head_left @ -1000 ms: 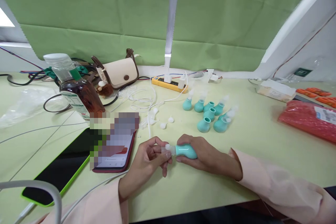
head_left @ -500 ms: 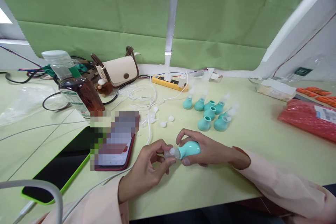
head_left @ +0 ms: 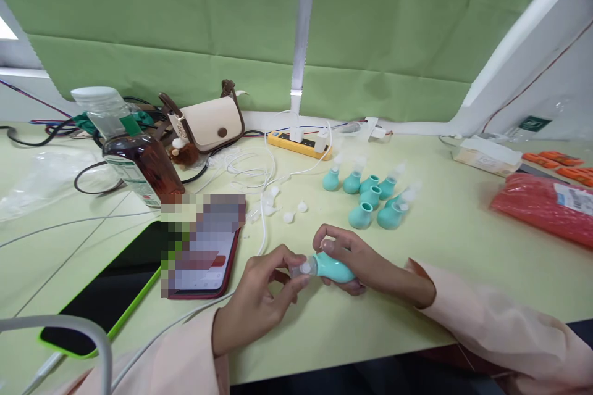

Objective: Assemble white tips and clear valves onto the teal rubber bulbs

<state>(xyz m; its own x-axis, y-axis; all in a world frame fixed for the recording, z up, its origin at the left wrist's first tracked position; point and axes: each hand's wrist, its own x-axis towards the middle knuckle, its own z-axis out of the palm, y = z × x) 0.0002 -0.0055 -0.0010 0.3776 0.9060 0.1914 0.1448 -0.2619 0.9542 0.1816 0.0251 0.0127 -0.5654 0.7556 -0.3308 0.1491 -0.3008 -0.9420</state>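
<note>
My right hand (head_left: 354, 259) is wrapped round a teal rubber bulb (head_left: 332, 268) held sideways just above the pale green table (head_left: 296, 321). A clear plastic tip (head_left: 301, 268) sits at the bulb's neck, and my left hand (head_left: 262, 293) pinches it with thumb and fingers. Several more teal bulbs (head_left: 370, 200), some with clear tips, stand grouped behind my hands. Small white caps (head_left: 294, 213) lie loose between the group and a phone.
A red-cased phone (head_left: 206, 253) and a green-edged tablet (head_left: 106, 296) lie at left. Behind them stand a brown-liquid bottle (head_left: 134, 160), a cream handbag (head_left: 208, 126), white cables and a yellow power strip (head_left: 299, 145). A red packet (head_left: 542, 207) lies far right.
Both hands shifted slightly right and toward me with the bulb. My right hand turned the bulb and re-gripped it while my left fingers stayed on the clear tip.
</note>
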